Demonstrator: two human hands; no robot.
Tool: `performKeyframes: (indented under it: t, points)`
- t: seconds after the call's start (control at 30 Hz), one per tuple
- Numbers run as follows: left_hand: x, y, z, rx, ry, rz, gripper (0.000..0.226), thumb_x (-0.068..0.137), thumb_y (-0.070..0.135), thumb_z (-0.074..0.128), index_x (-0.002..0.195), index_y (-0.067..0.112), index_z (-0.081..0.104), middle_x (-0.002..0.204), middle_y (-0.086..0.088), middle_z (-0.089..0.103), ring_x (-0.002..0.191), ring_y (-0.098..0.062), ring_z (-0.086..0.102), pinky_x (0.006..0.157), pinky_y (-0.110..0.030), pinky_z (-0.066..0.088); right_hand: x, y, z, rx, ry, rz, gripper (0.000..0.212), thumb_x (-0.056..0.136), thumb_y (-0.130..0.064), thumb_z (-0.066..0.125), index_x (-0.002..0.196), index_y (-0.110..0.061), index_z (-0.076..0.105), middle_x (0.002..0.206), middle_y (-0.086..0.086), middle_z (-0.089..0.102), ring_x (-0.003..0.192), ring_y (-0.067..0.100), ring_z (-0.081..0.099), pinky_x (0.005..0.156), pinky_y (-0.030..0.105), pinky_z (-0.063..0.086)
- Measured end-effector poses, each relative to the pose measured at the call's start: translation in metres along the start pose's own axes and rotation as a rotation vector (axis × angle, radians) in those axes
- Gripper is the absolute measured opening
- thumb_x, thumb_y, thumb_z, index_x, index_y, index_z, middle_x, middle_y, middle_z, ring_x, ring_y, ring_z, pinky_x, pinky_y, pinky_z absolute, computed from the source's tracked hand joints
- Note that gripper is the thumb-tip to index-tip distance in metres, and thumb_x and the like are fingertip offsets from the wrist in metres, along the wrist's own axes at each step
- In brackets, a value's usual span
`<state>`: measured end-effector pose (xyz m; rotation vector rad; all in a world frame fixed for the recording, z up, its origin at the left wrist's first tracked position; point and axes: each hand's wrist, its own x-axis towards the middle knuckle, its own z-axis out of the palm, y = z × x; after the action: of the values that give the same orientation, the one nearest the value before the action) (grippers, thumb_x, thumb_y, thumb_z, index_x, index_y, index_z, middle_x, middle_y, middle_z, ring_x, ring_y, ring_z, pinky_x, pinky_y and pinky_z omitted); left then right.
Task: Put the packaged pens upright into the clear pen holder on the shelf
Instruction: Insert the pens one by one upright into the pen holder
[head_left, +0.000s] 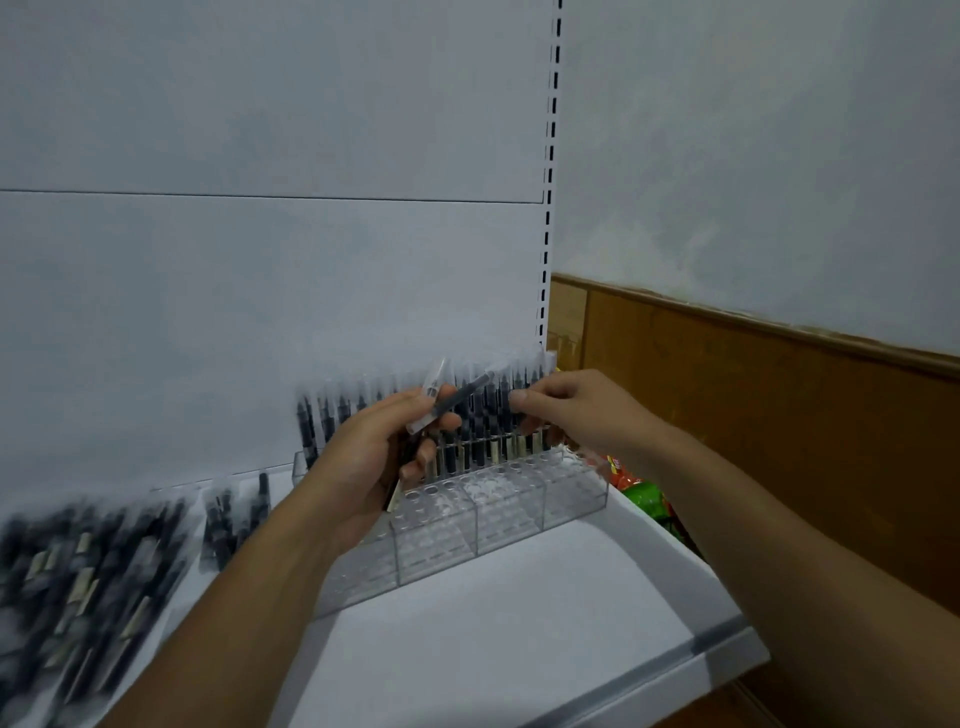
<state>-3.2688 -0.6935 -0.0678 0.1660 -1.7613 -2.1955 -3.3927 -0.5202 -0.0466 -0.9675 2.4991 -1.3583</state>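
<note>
The clear pen holder (519, 509) stands on the white shelf (519, 623), its back rows filled with upright packaged black pens (488, 410) and its front holes bare. My left hand (363, 457) grips a small bunch of packaged pens in front of the holder; one of them, a packaged pen (452, 402), sticks out up and to the right. My right hand (566, 410) hovers just right of that pen, thumb and fingers curled toward its tip at the upright row. Blur hides whether it pinches anything.
A heap of loose packaged pens (88, 582) lies on the shelf at the left, with a few more (234, 514) nearer the holder. Colourful packets (644, 493) sit past the shelf's right end, by a brown wall panel (779, 415).
</note>
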Motion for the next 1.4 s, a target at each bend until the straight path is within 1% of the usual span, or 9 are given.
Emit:
performKeyframes:
  t: [0.13, 0.27, 0.4, 0.53, 0.77, 0.87, 1.1, 1.23, 1.4]
  points:
    - [-0.004, 0.011, -0.006, 0.069, -0.006, 0.04, 0.024, 0.097, 0.019, 0.048, 0.111, 0.01, 0.065, 0.084, -0.003, 0.069, 0.05, -0.008, 0.046, 0.04, -0.018, 0.032, -0.008, -0.03, 0.022, 0.27, -0.068, -0.042, 0.033, 0.095, -0.043, 0.056, 0.103, -0.015, 0.072, 0.091, 0.0, 0.074, 0.06, 0.004, 0.057, 0.049, 0.016, 0.043]
    - [-0.01, 0.02, -0.021, 0.159, -0.014, 0.1, 0.021, 0.096, 0.015, 0.051, 0.108, 0.01, 0.067, 0.079, -0.003, 0.064, 0.05, -0.008, 0.043, 0.04, -0.017, 0.029, -0.003, -0.051, 0.046, 0.443, -0.084, -0.026, 0.033, 0.094, -0.04, 0.06, 0.104, -0.011, 0.072, 0.095, 0.003, 0.074, 0.059, 0.005, 0.056, 0.051, 0.017, 0.044]
    - [-0.02, 0.018, -0.038, 0.216, -0.006, 0.171, 0.023, 0.096, 0.012, 0.051, 0.114, 0.008, 0.064, 0.069, 0.001, 0.059, 0.05, -0.009, 0.043, 0.041, -0.017, 0.029, 0.004, -0.064, 0.07, 0.63, -0.121, -0.025, 0.018, 0.092, -0.028, 0.064, 0.094, -0.011, 0.071, 0.085, -0.002, 0.071, 0.06, 0.007, 0.054, 0.051, 0.018, 0.042]
    - [-0.03, 0.029, -0.072, 0.214, 0.115, 0.285, 0.021, 0.096, 0.006, 0.048, 0.108, 0.011, 0.065, 0.072, 0.0, 0.066, 0.048, -0.01, 0.047, 0.04, -0.017, 0.032, 0.011, -0.076, 0.084, 0.711, -0.124, -0.069, 0.006, 0.09, -0.019, 0.066, 0.088, -0.013, 0.068, 0.082, -0.001, 0.072, 0.063, 0.008, 0.06, 0.052, 0.018, 0.044]
    - [-0.049, 0.028, -0.121, 0.108, 0.368, 0.348, 0.021, 0.097, 0.009, 0.049, 0.108, 0.014, 0.065, 0.074, 0.002, 0.067, 0.05, -0.009, 0.047, 0.044, -0.018, 0.033, 0.028, -0.091, 0.115, 0.364, -0.171, -0.314, 0.004, 0.09, -0.014, 0.067, 0.093, -0.013, 0.068, 0.078, -0.005, 0.074, 0.07, 0.009, 0.068, 0.058, 0.02, 0.051]
    - [-0.046, 0.025, -0.12, 0.157, 0.353, 0.356, 0.02, 0.097, 0.01, 0.05, 0.109, 0.015, 0.065, 0.076, 0.002, 0.067, 0.053, -0.01, 0.05, 0.045, -0.019, 0.035, 0.027, -0.086, 0.125, 0.305, -0.181, -0.366, 0.009, 0.088, -0.015, 0.069, 0.092, -0.009, 0.065, 0.071, -0.005, 0.072, 0.067, 0.009, 0.067, 0.059, 0.02, 0.051]
    - [-0.044, 0.017, -0.117, 0.207, 0.334, 0.338, 0.021, 0.096, 0.011, 0.052, 0.111, 0.016, 0.066, 0.076, 0.003, 0.067, 0.053, -0.01, 0.05, 0.047, -0.019, 0.037, 0.018, -0.072, 0.14, 0.357, -0.192, -0.396, 0.015, 0.084, -0.013, 0.072, 0.078, -0.017, 0.059, 0.067, -0.004, 0.066, 0.061, 0.01, 0.063, 0.058, 0.015, 0.05]
    - [-0.044, 0.014, -0.116, 0.211, 0.329, 0.323, 0.022, 0.096, 0.011, 0.052, 0.112, 0.016, 0.066, 0.075, 0.003, 0.067, 0.053, -0.01, 0.05, 0.047, -0.018, 0.037, 0.016, -0.069, 0.136, 0.353, -0.186, -0.425, 0.015, 0.084, -0.014, 0.073, 0.078, -0.017, 0.059, 0.072, 0.004, 0.066, 0.067, 0.016, 0.063, 0.064, 0.02, 0.053]
    - [-0.044, 0.013, -0.116, 0.211, 0.329, 0.321, 0.022, 0.096, 0.011, 0.052, 0.112, 0.015, 0.066, 0.075, 0.004, 0.067, 0.053, -0.009, 0.049, 0.047, -0.018, 0.036, 0.012, -0.065, 0.131, 0.296, -0.179, -0.45, 0.014, 0.083, -0.017, 0.074, 0.085, -0.01, 0.063, 0.07, -0.001, 0.067, 0.065, 0.017, 0.064, 0.061, 0.02, 0.052]
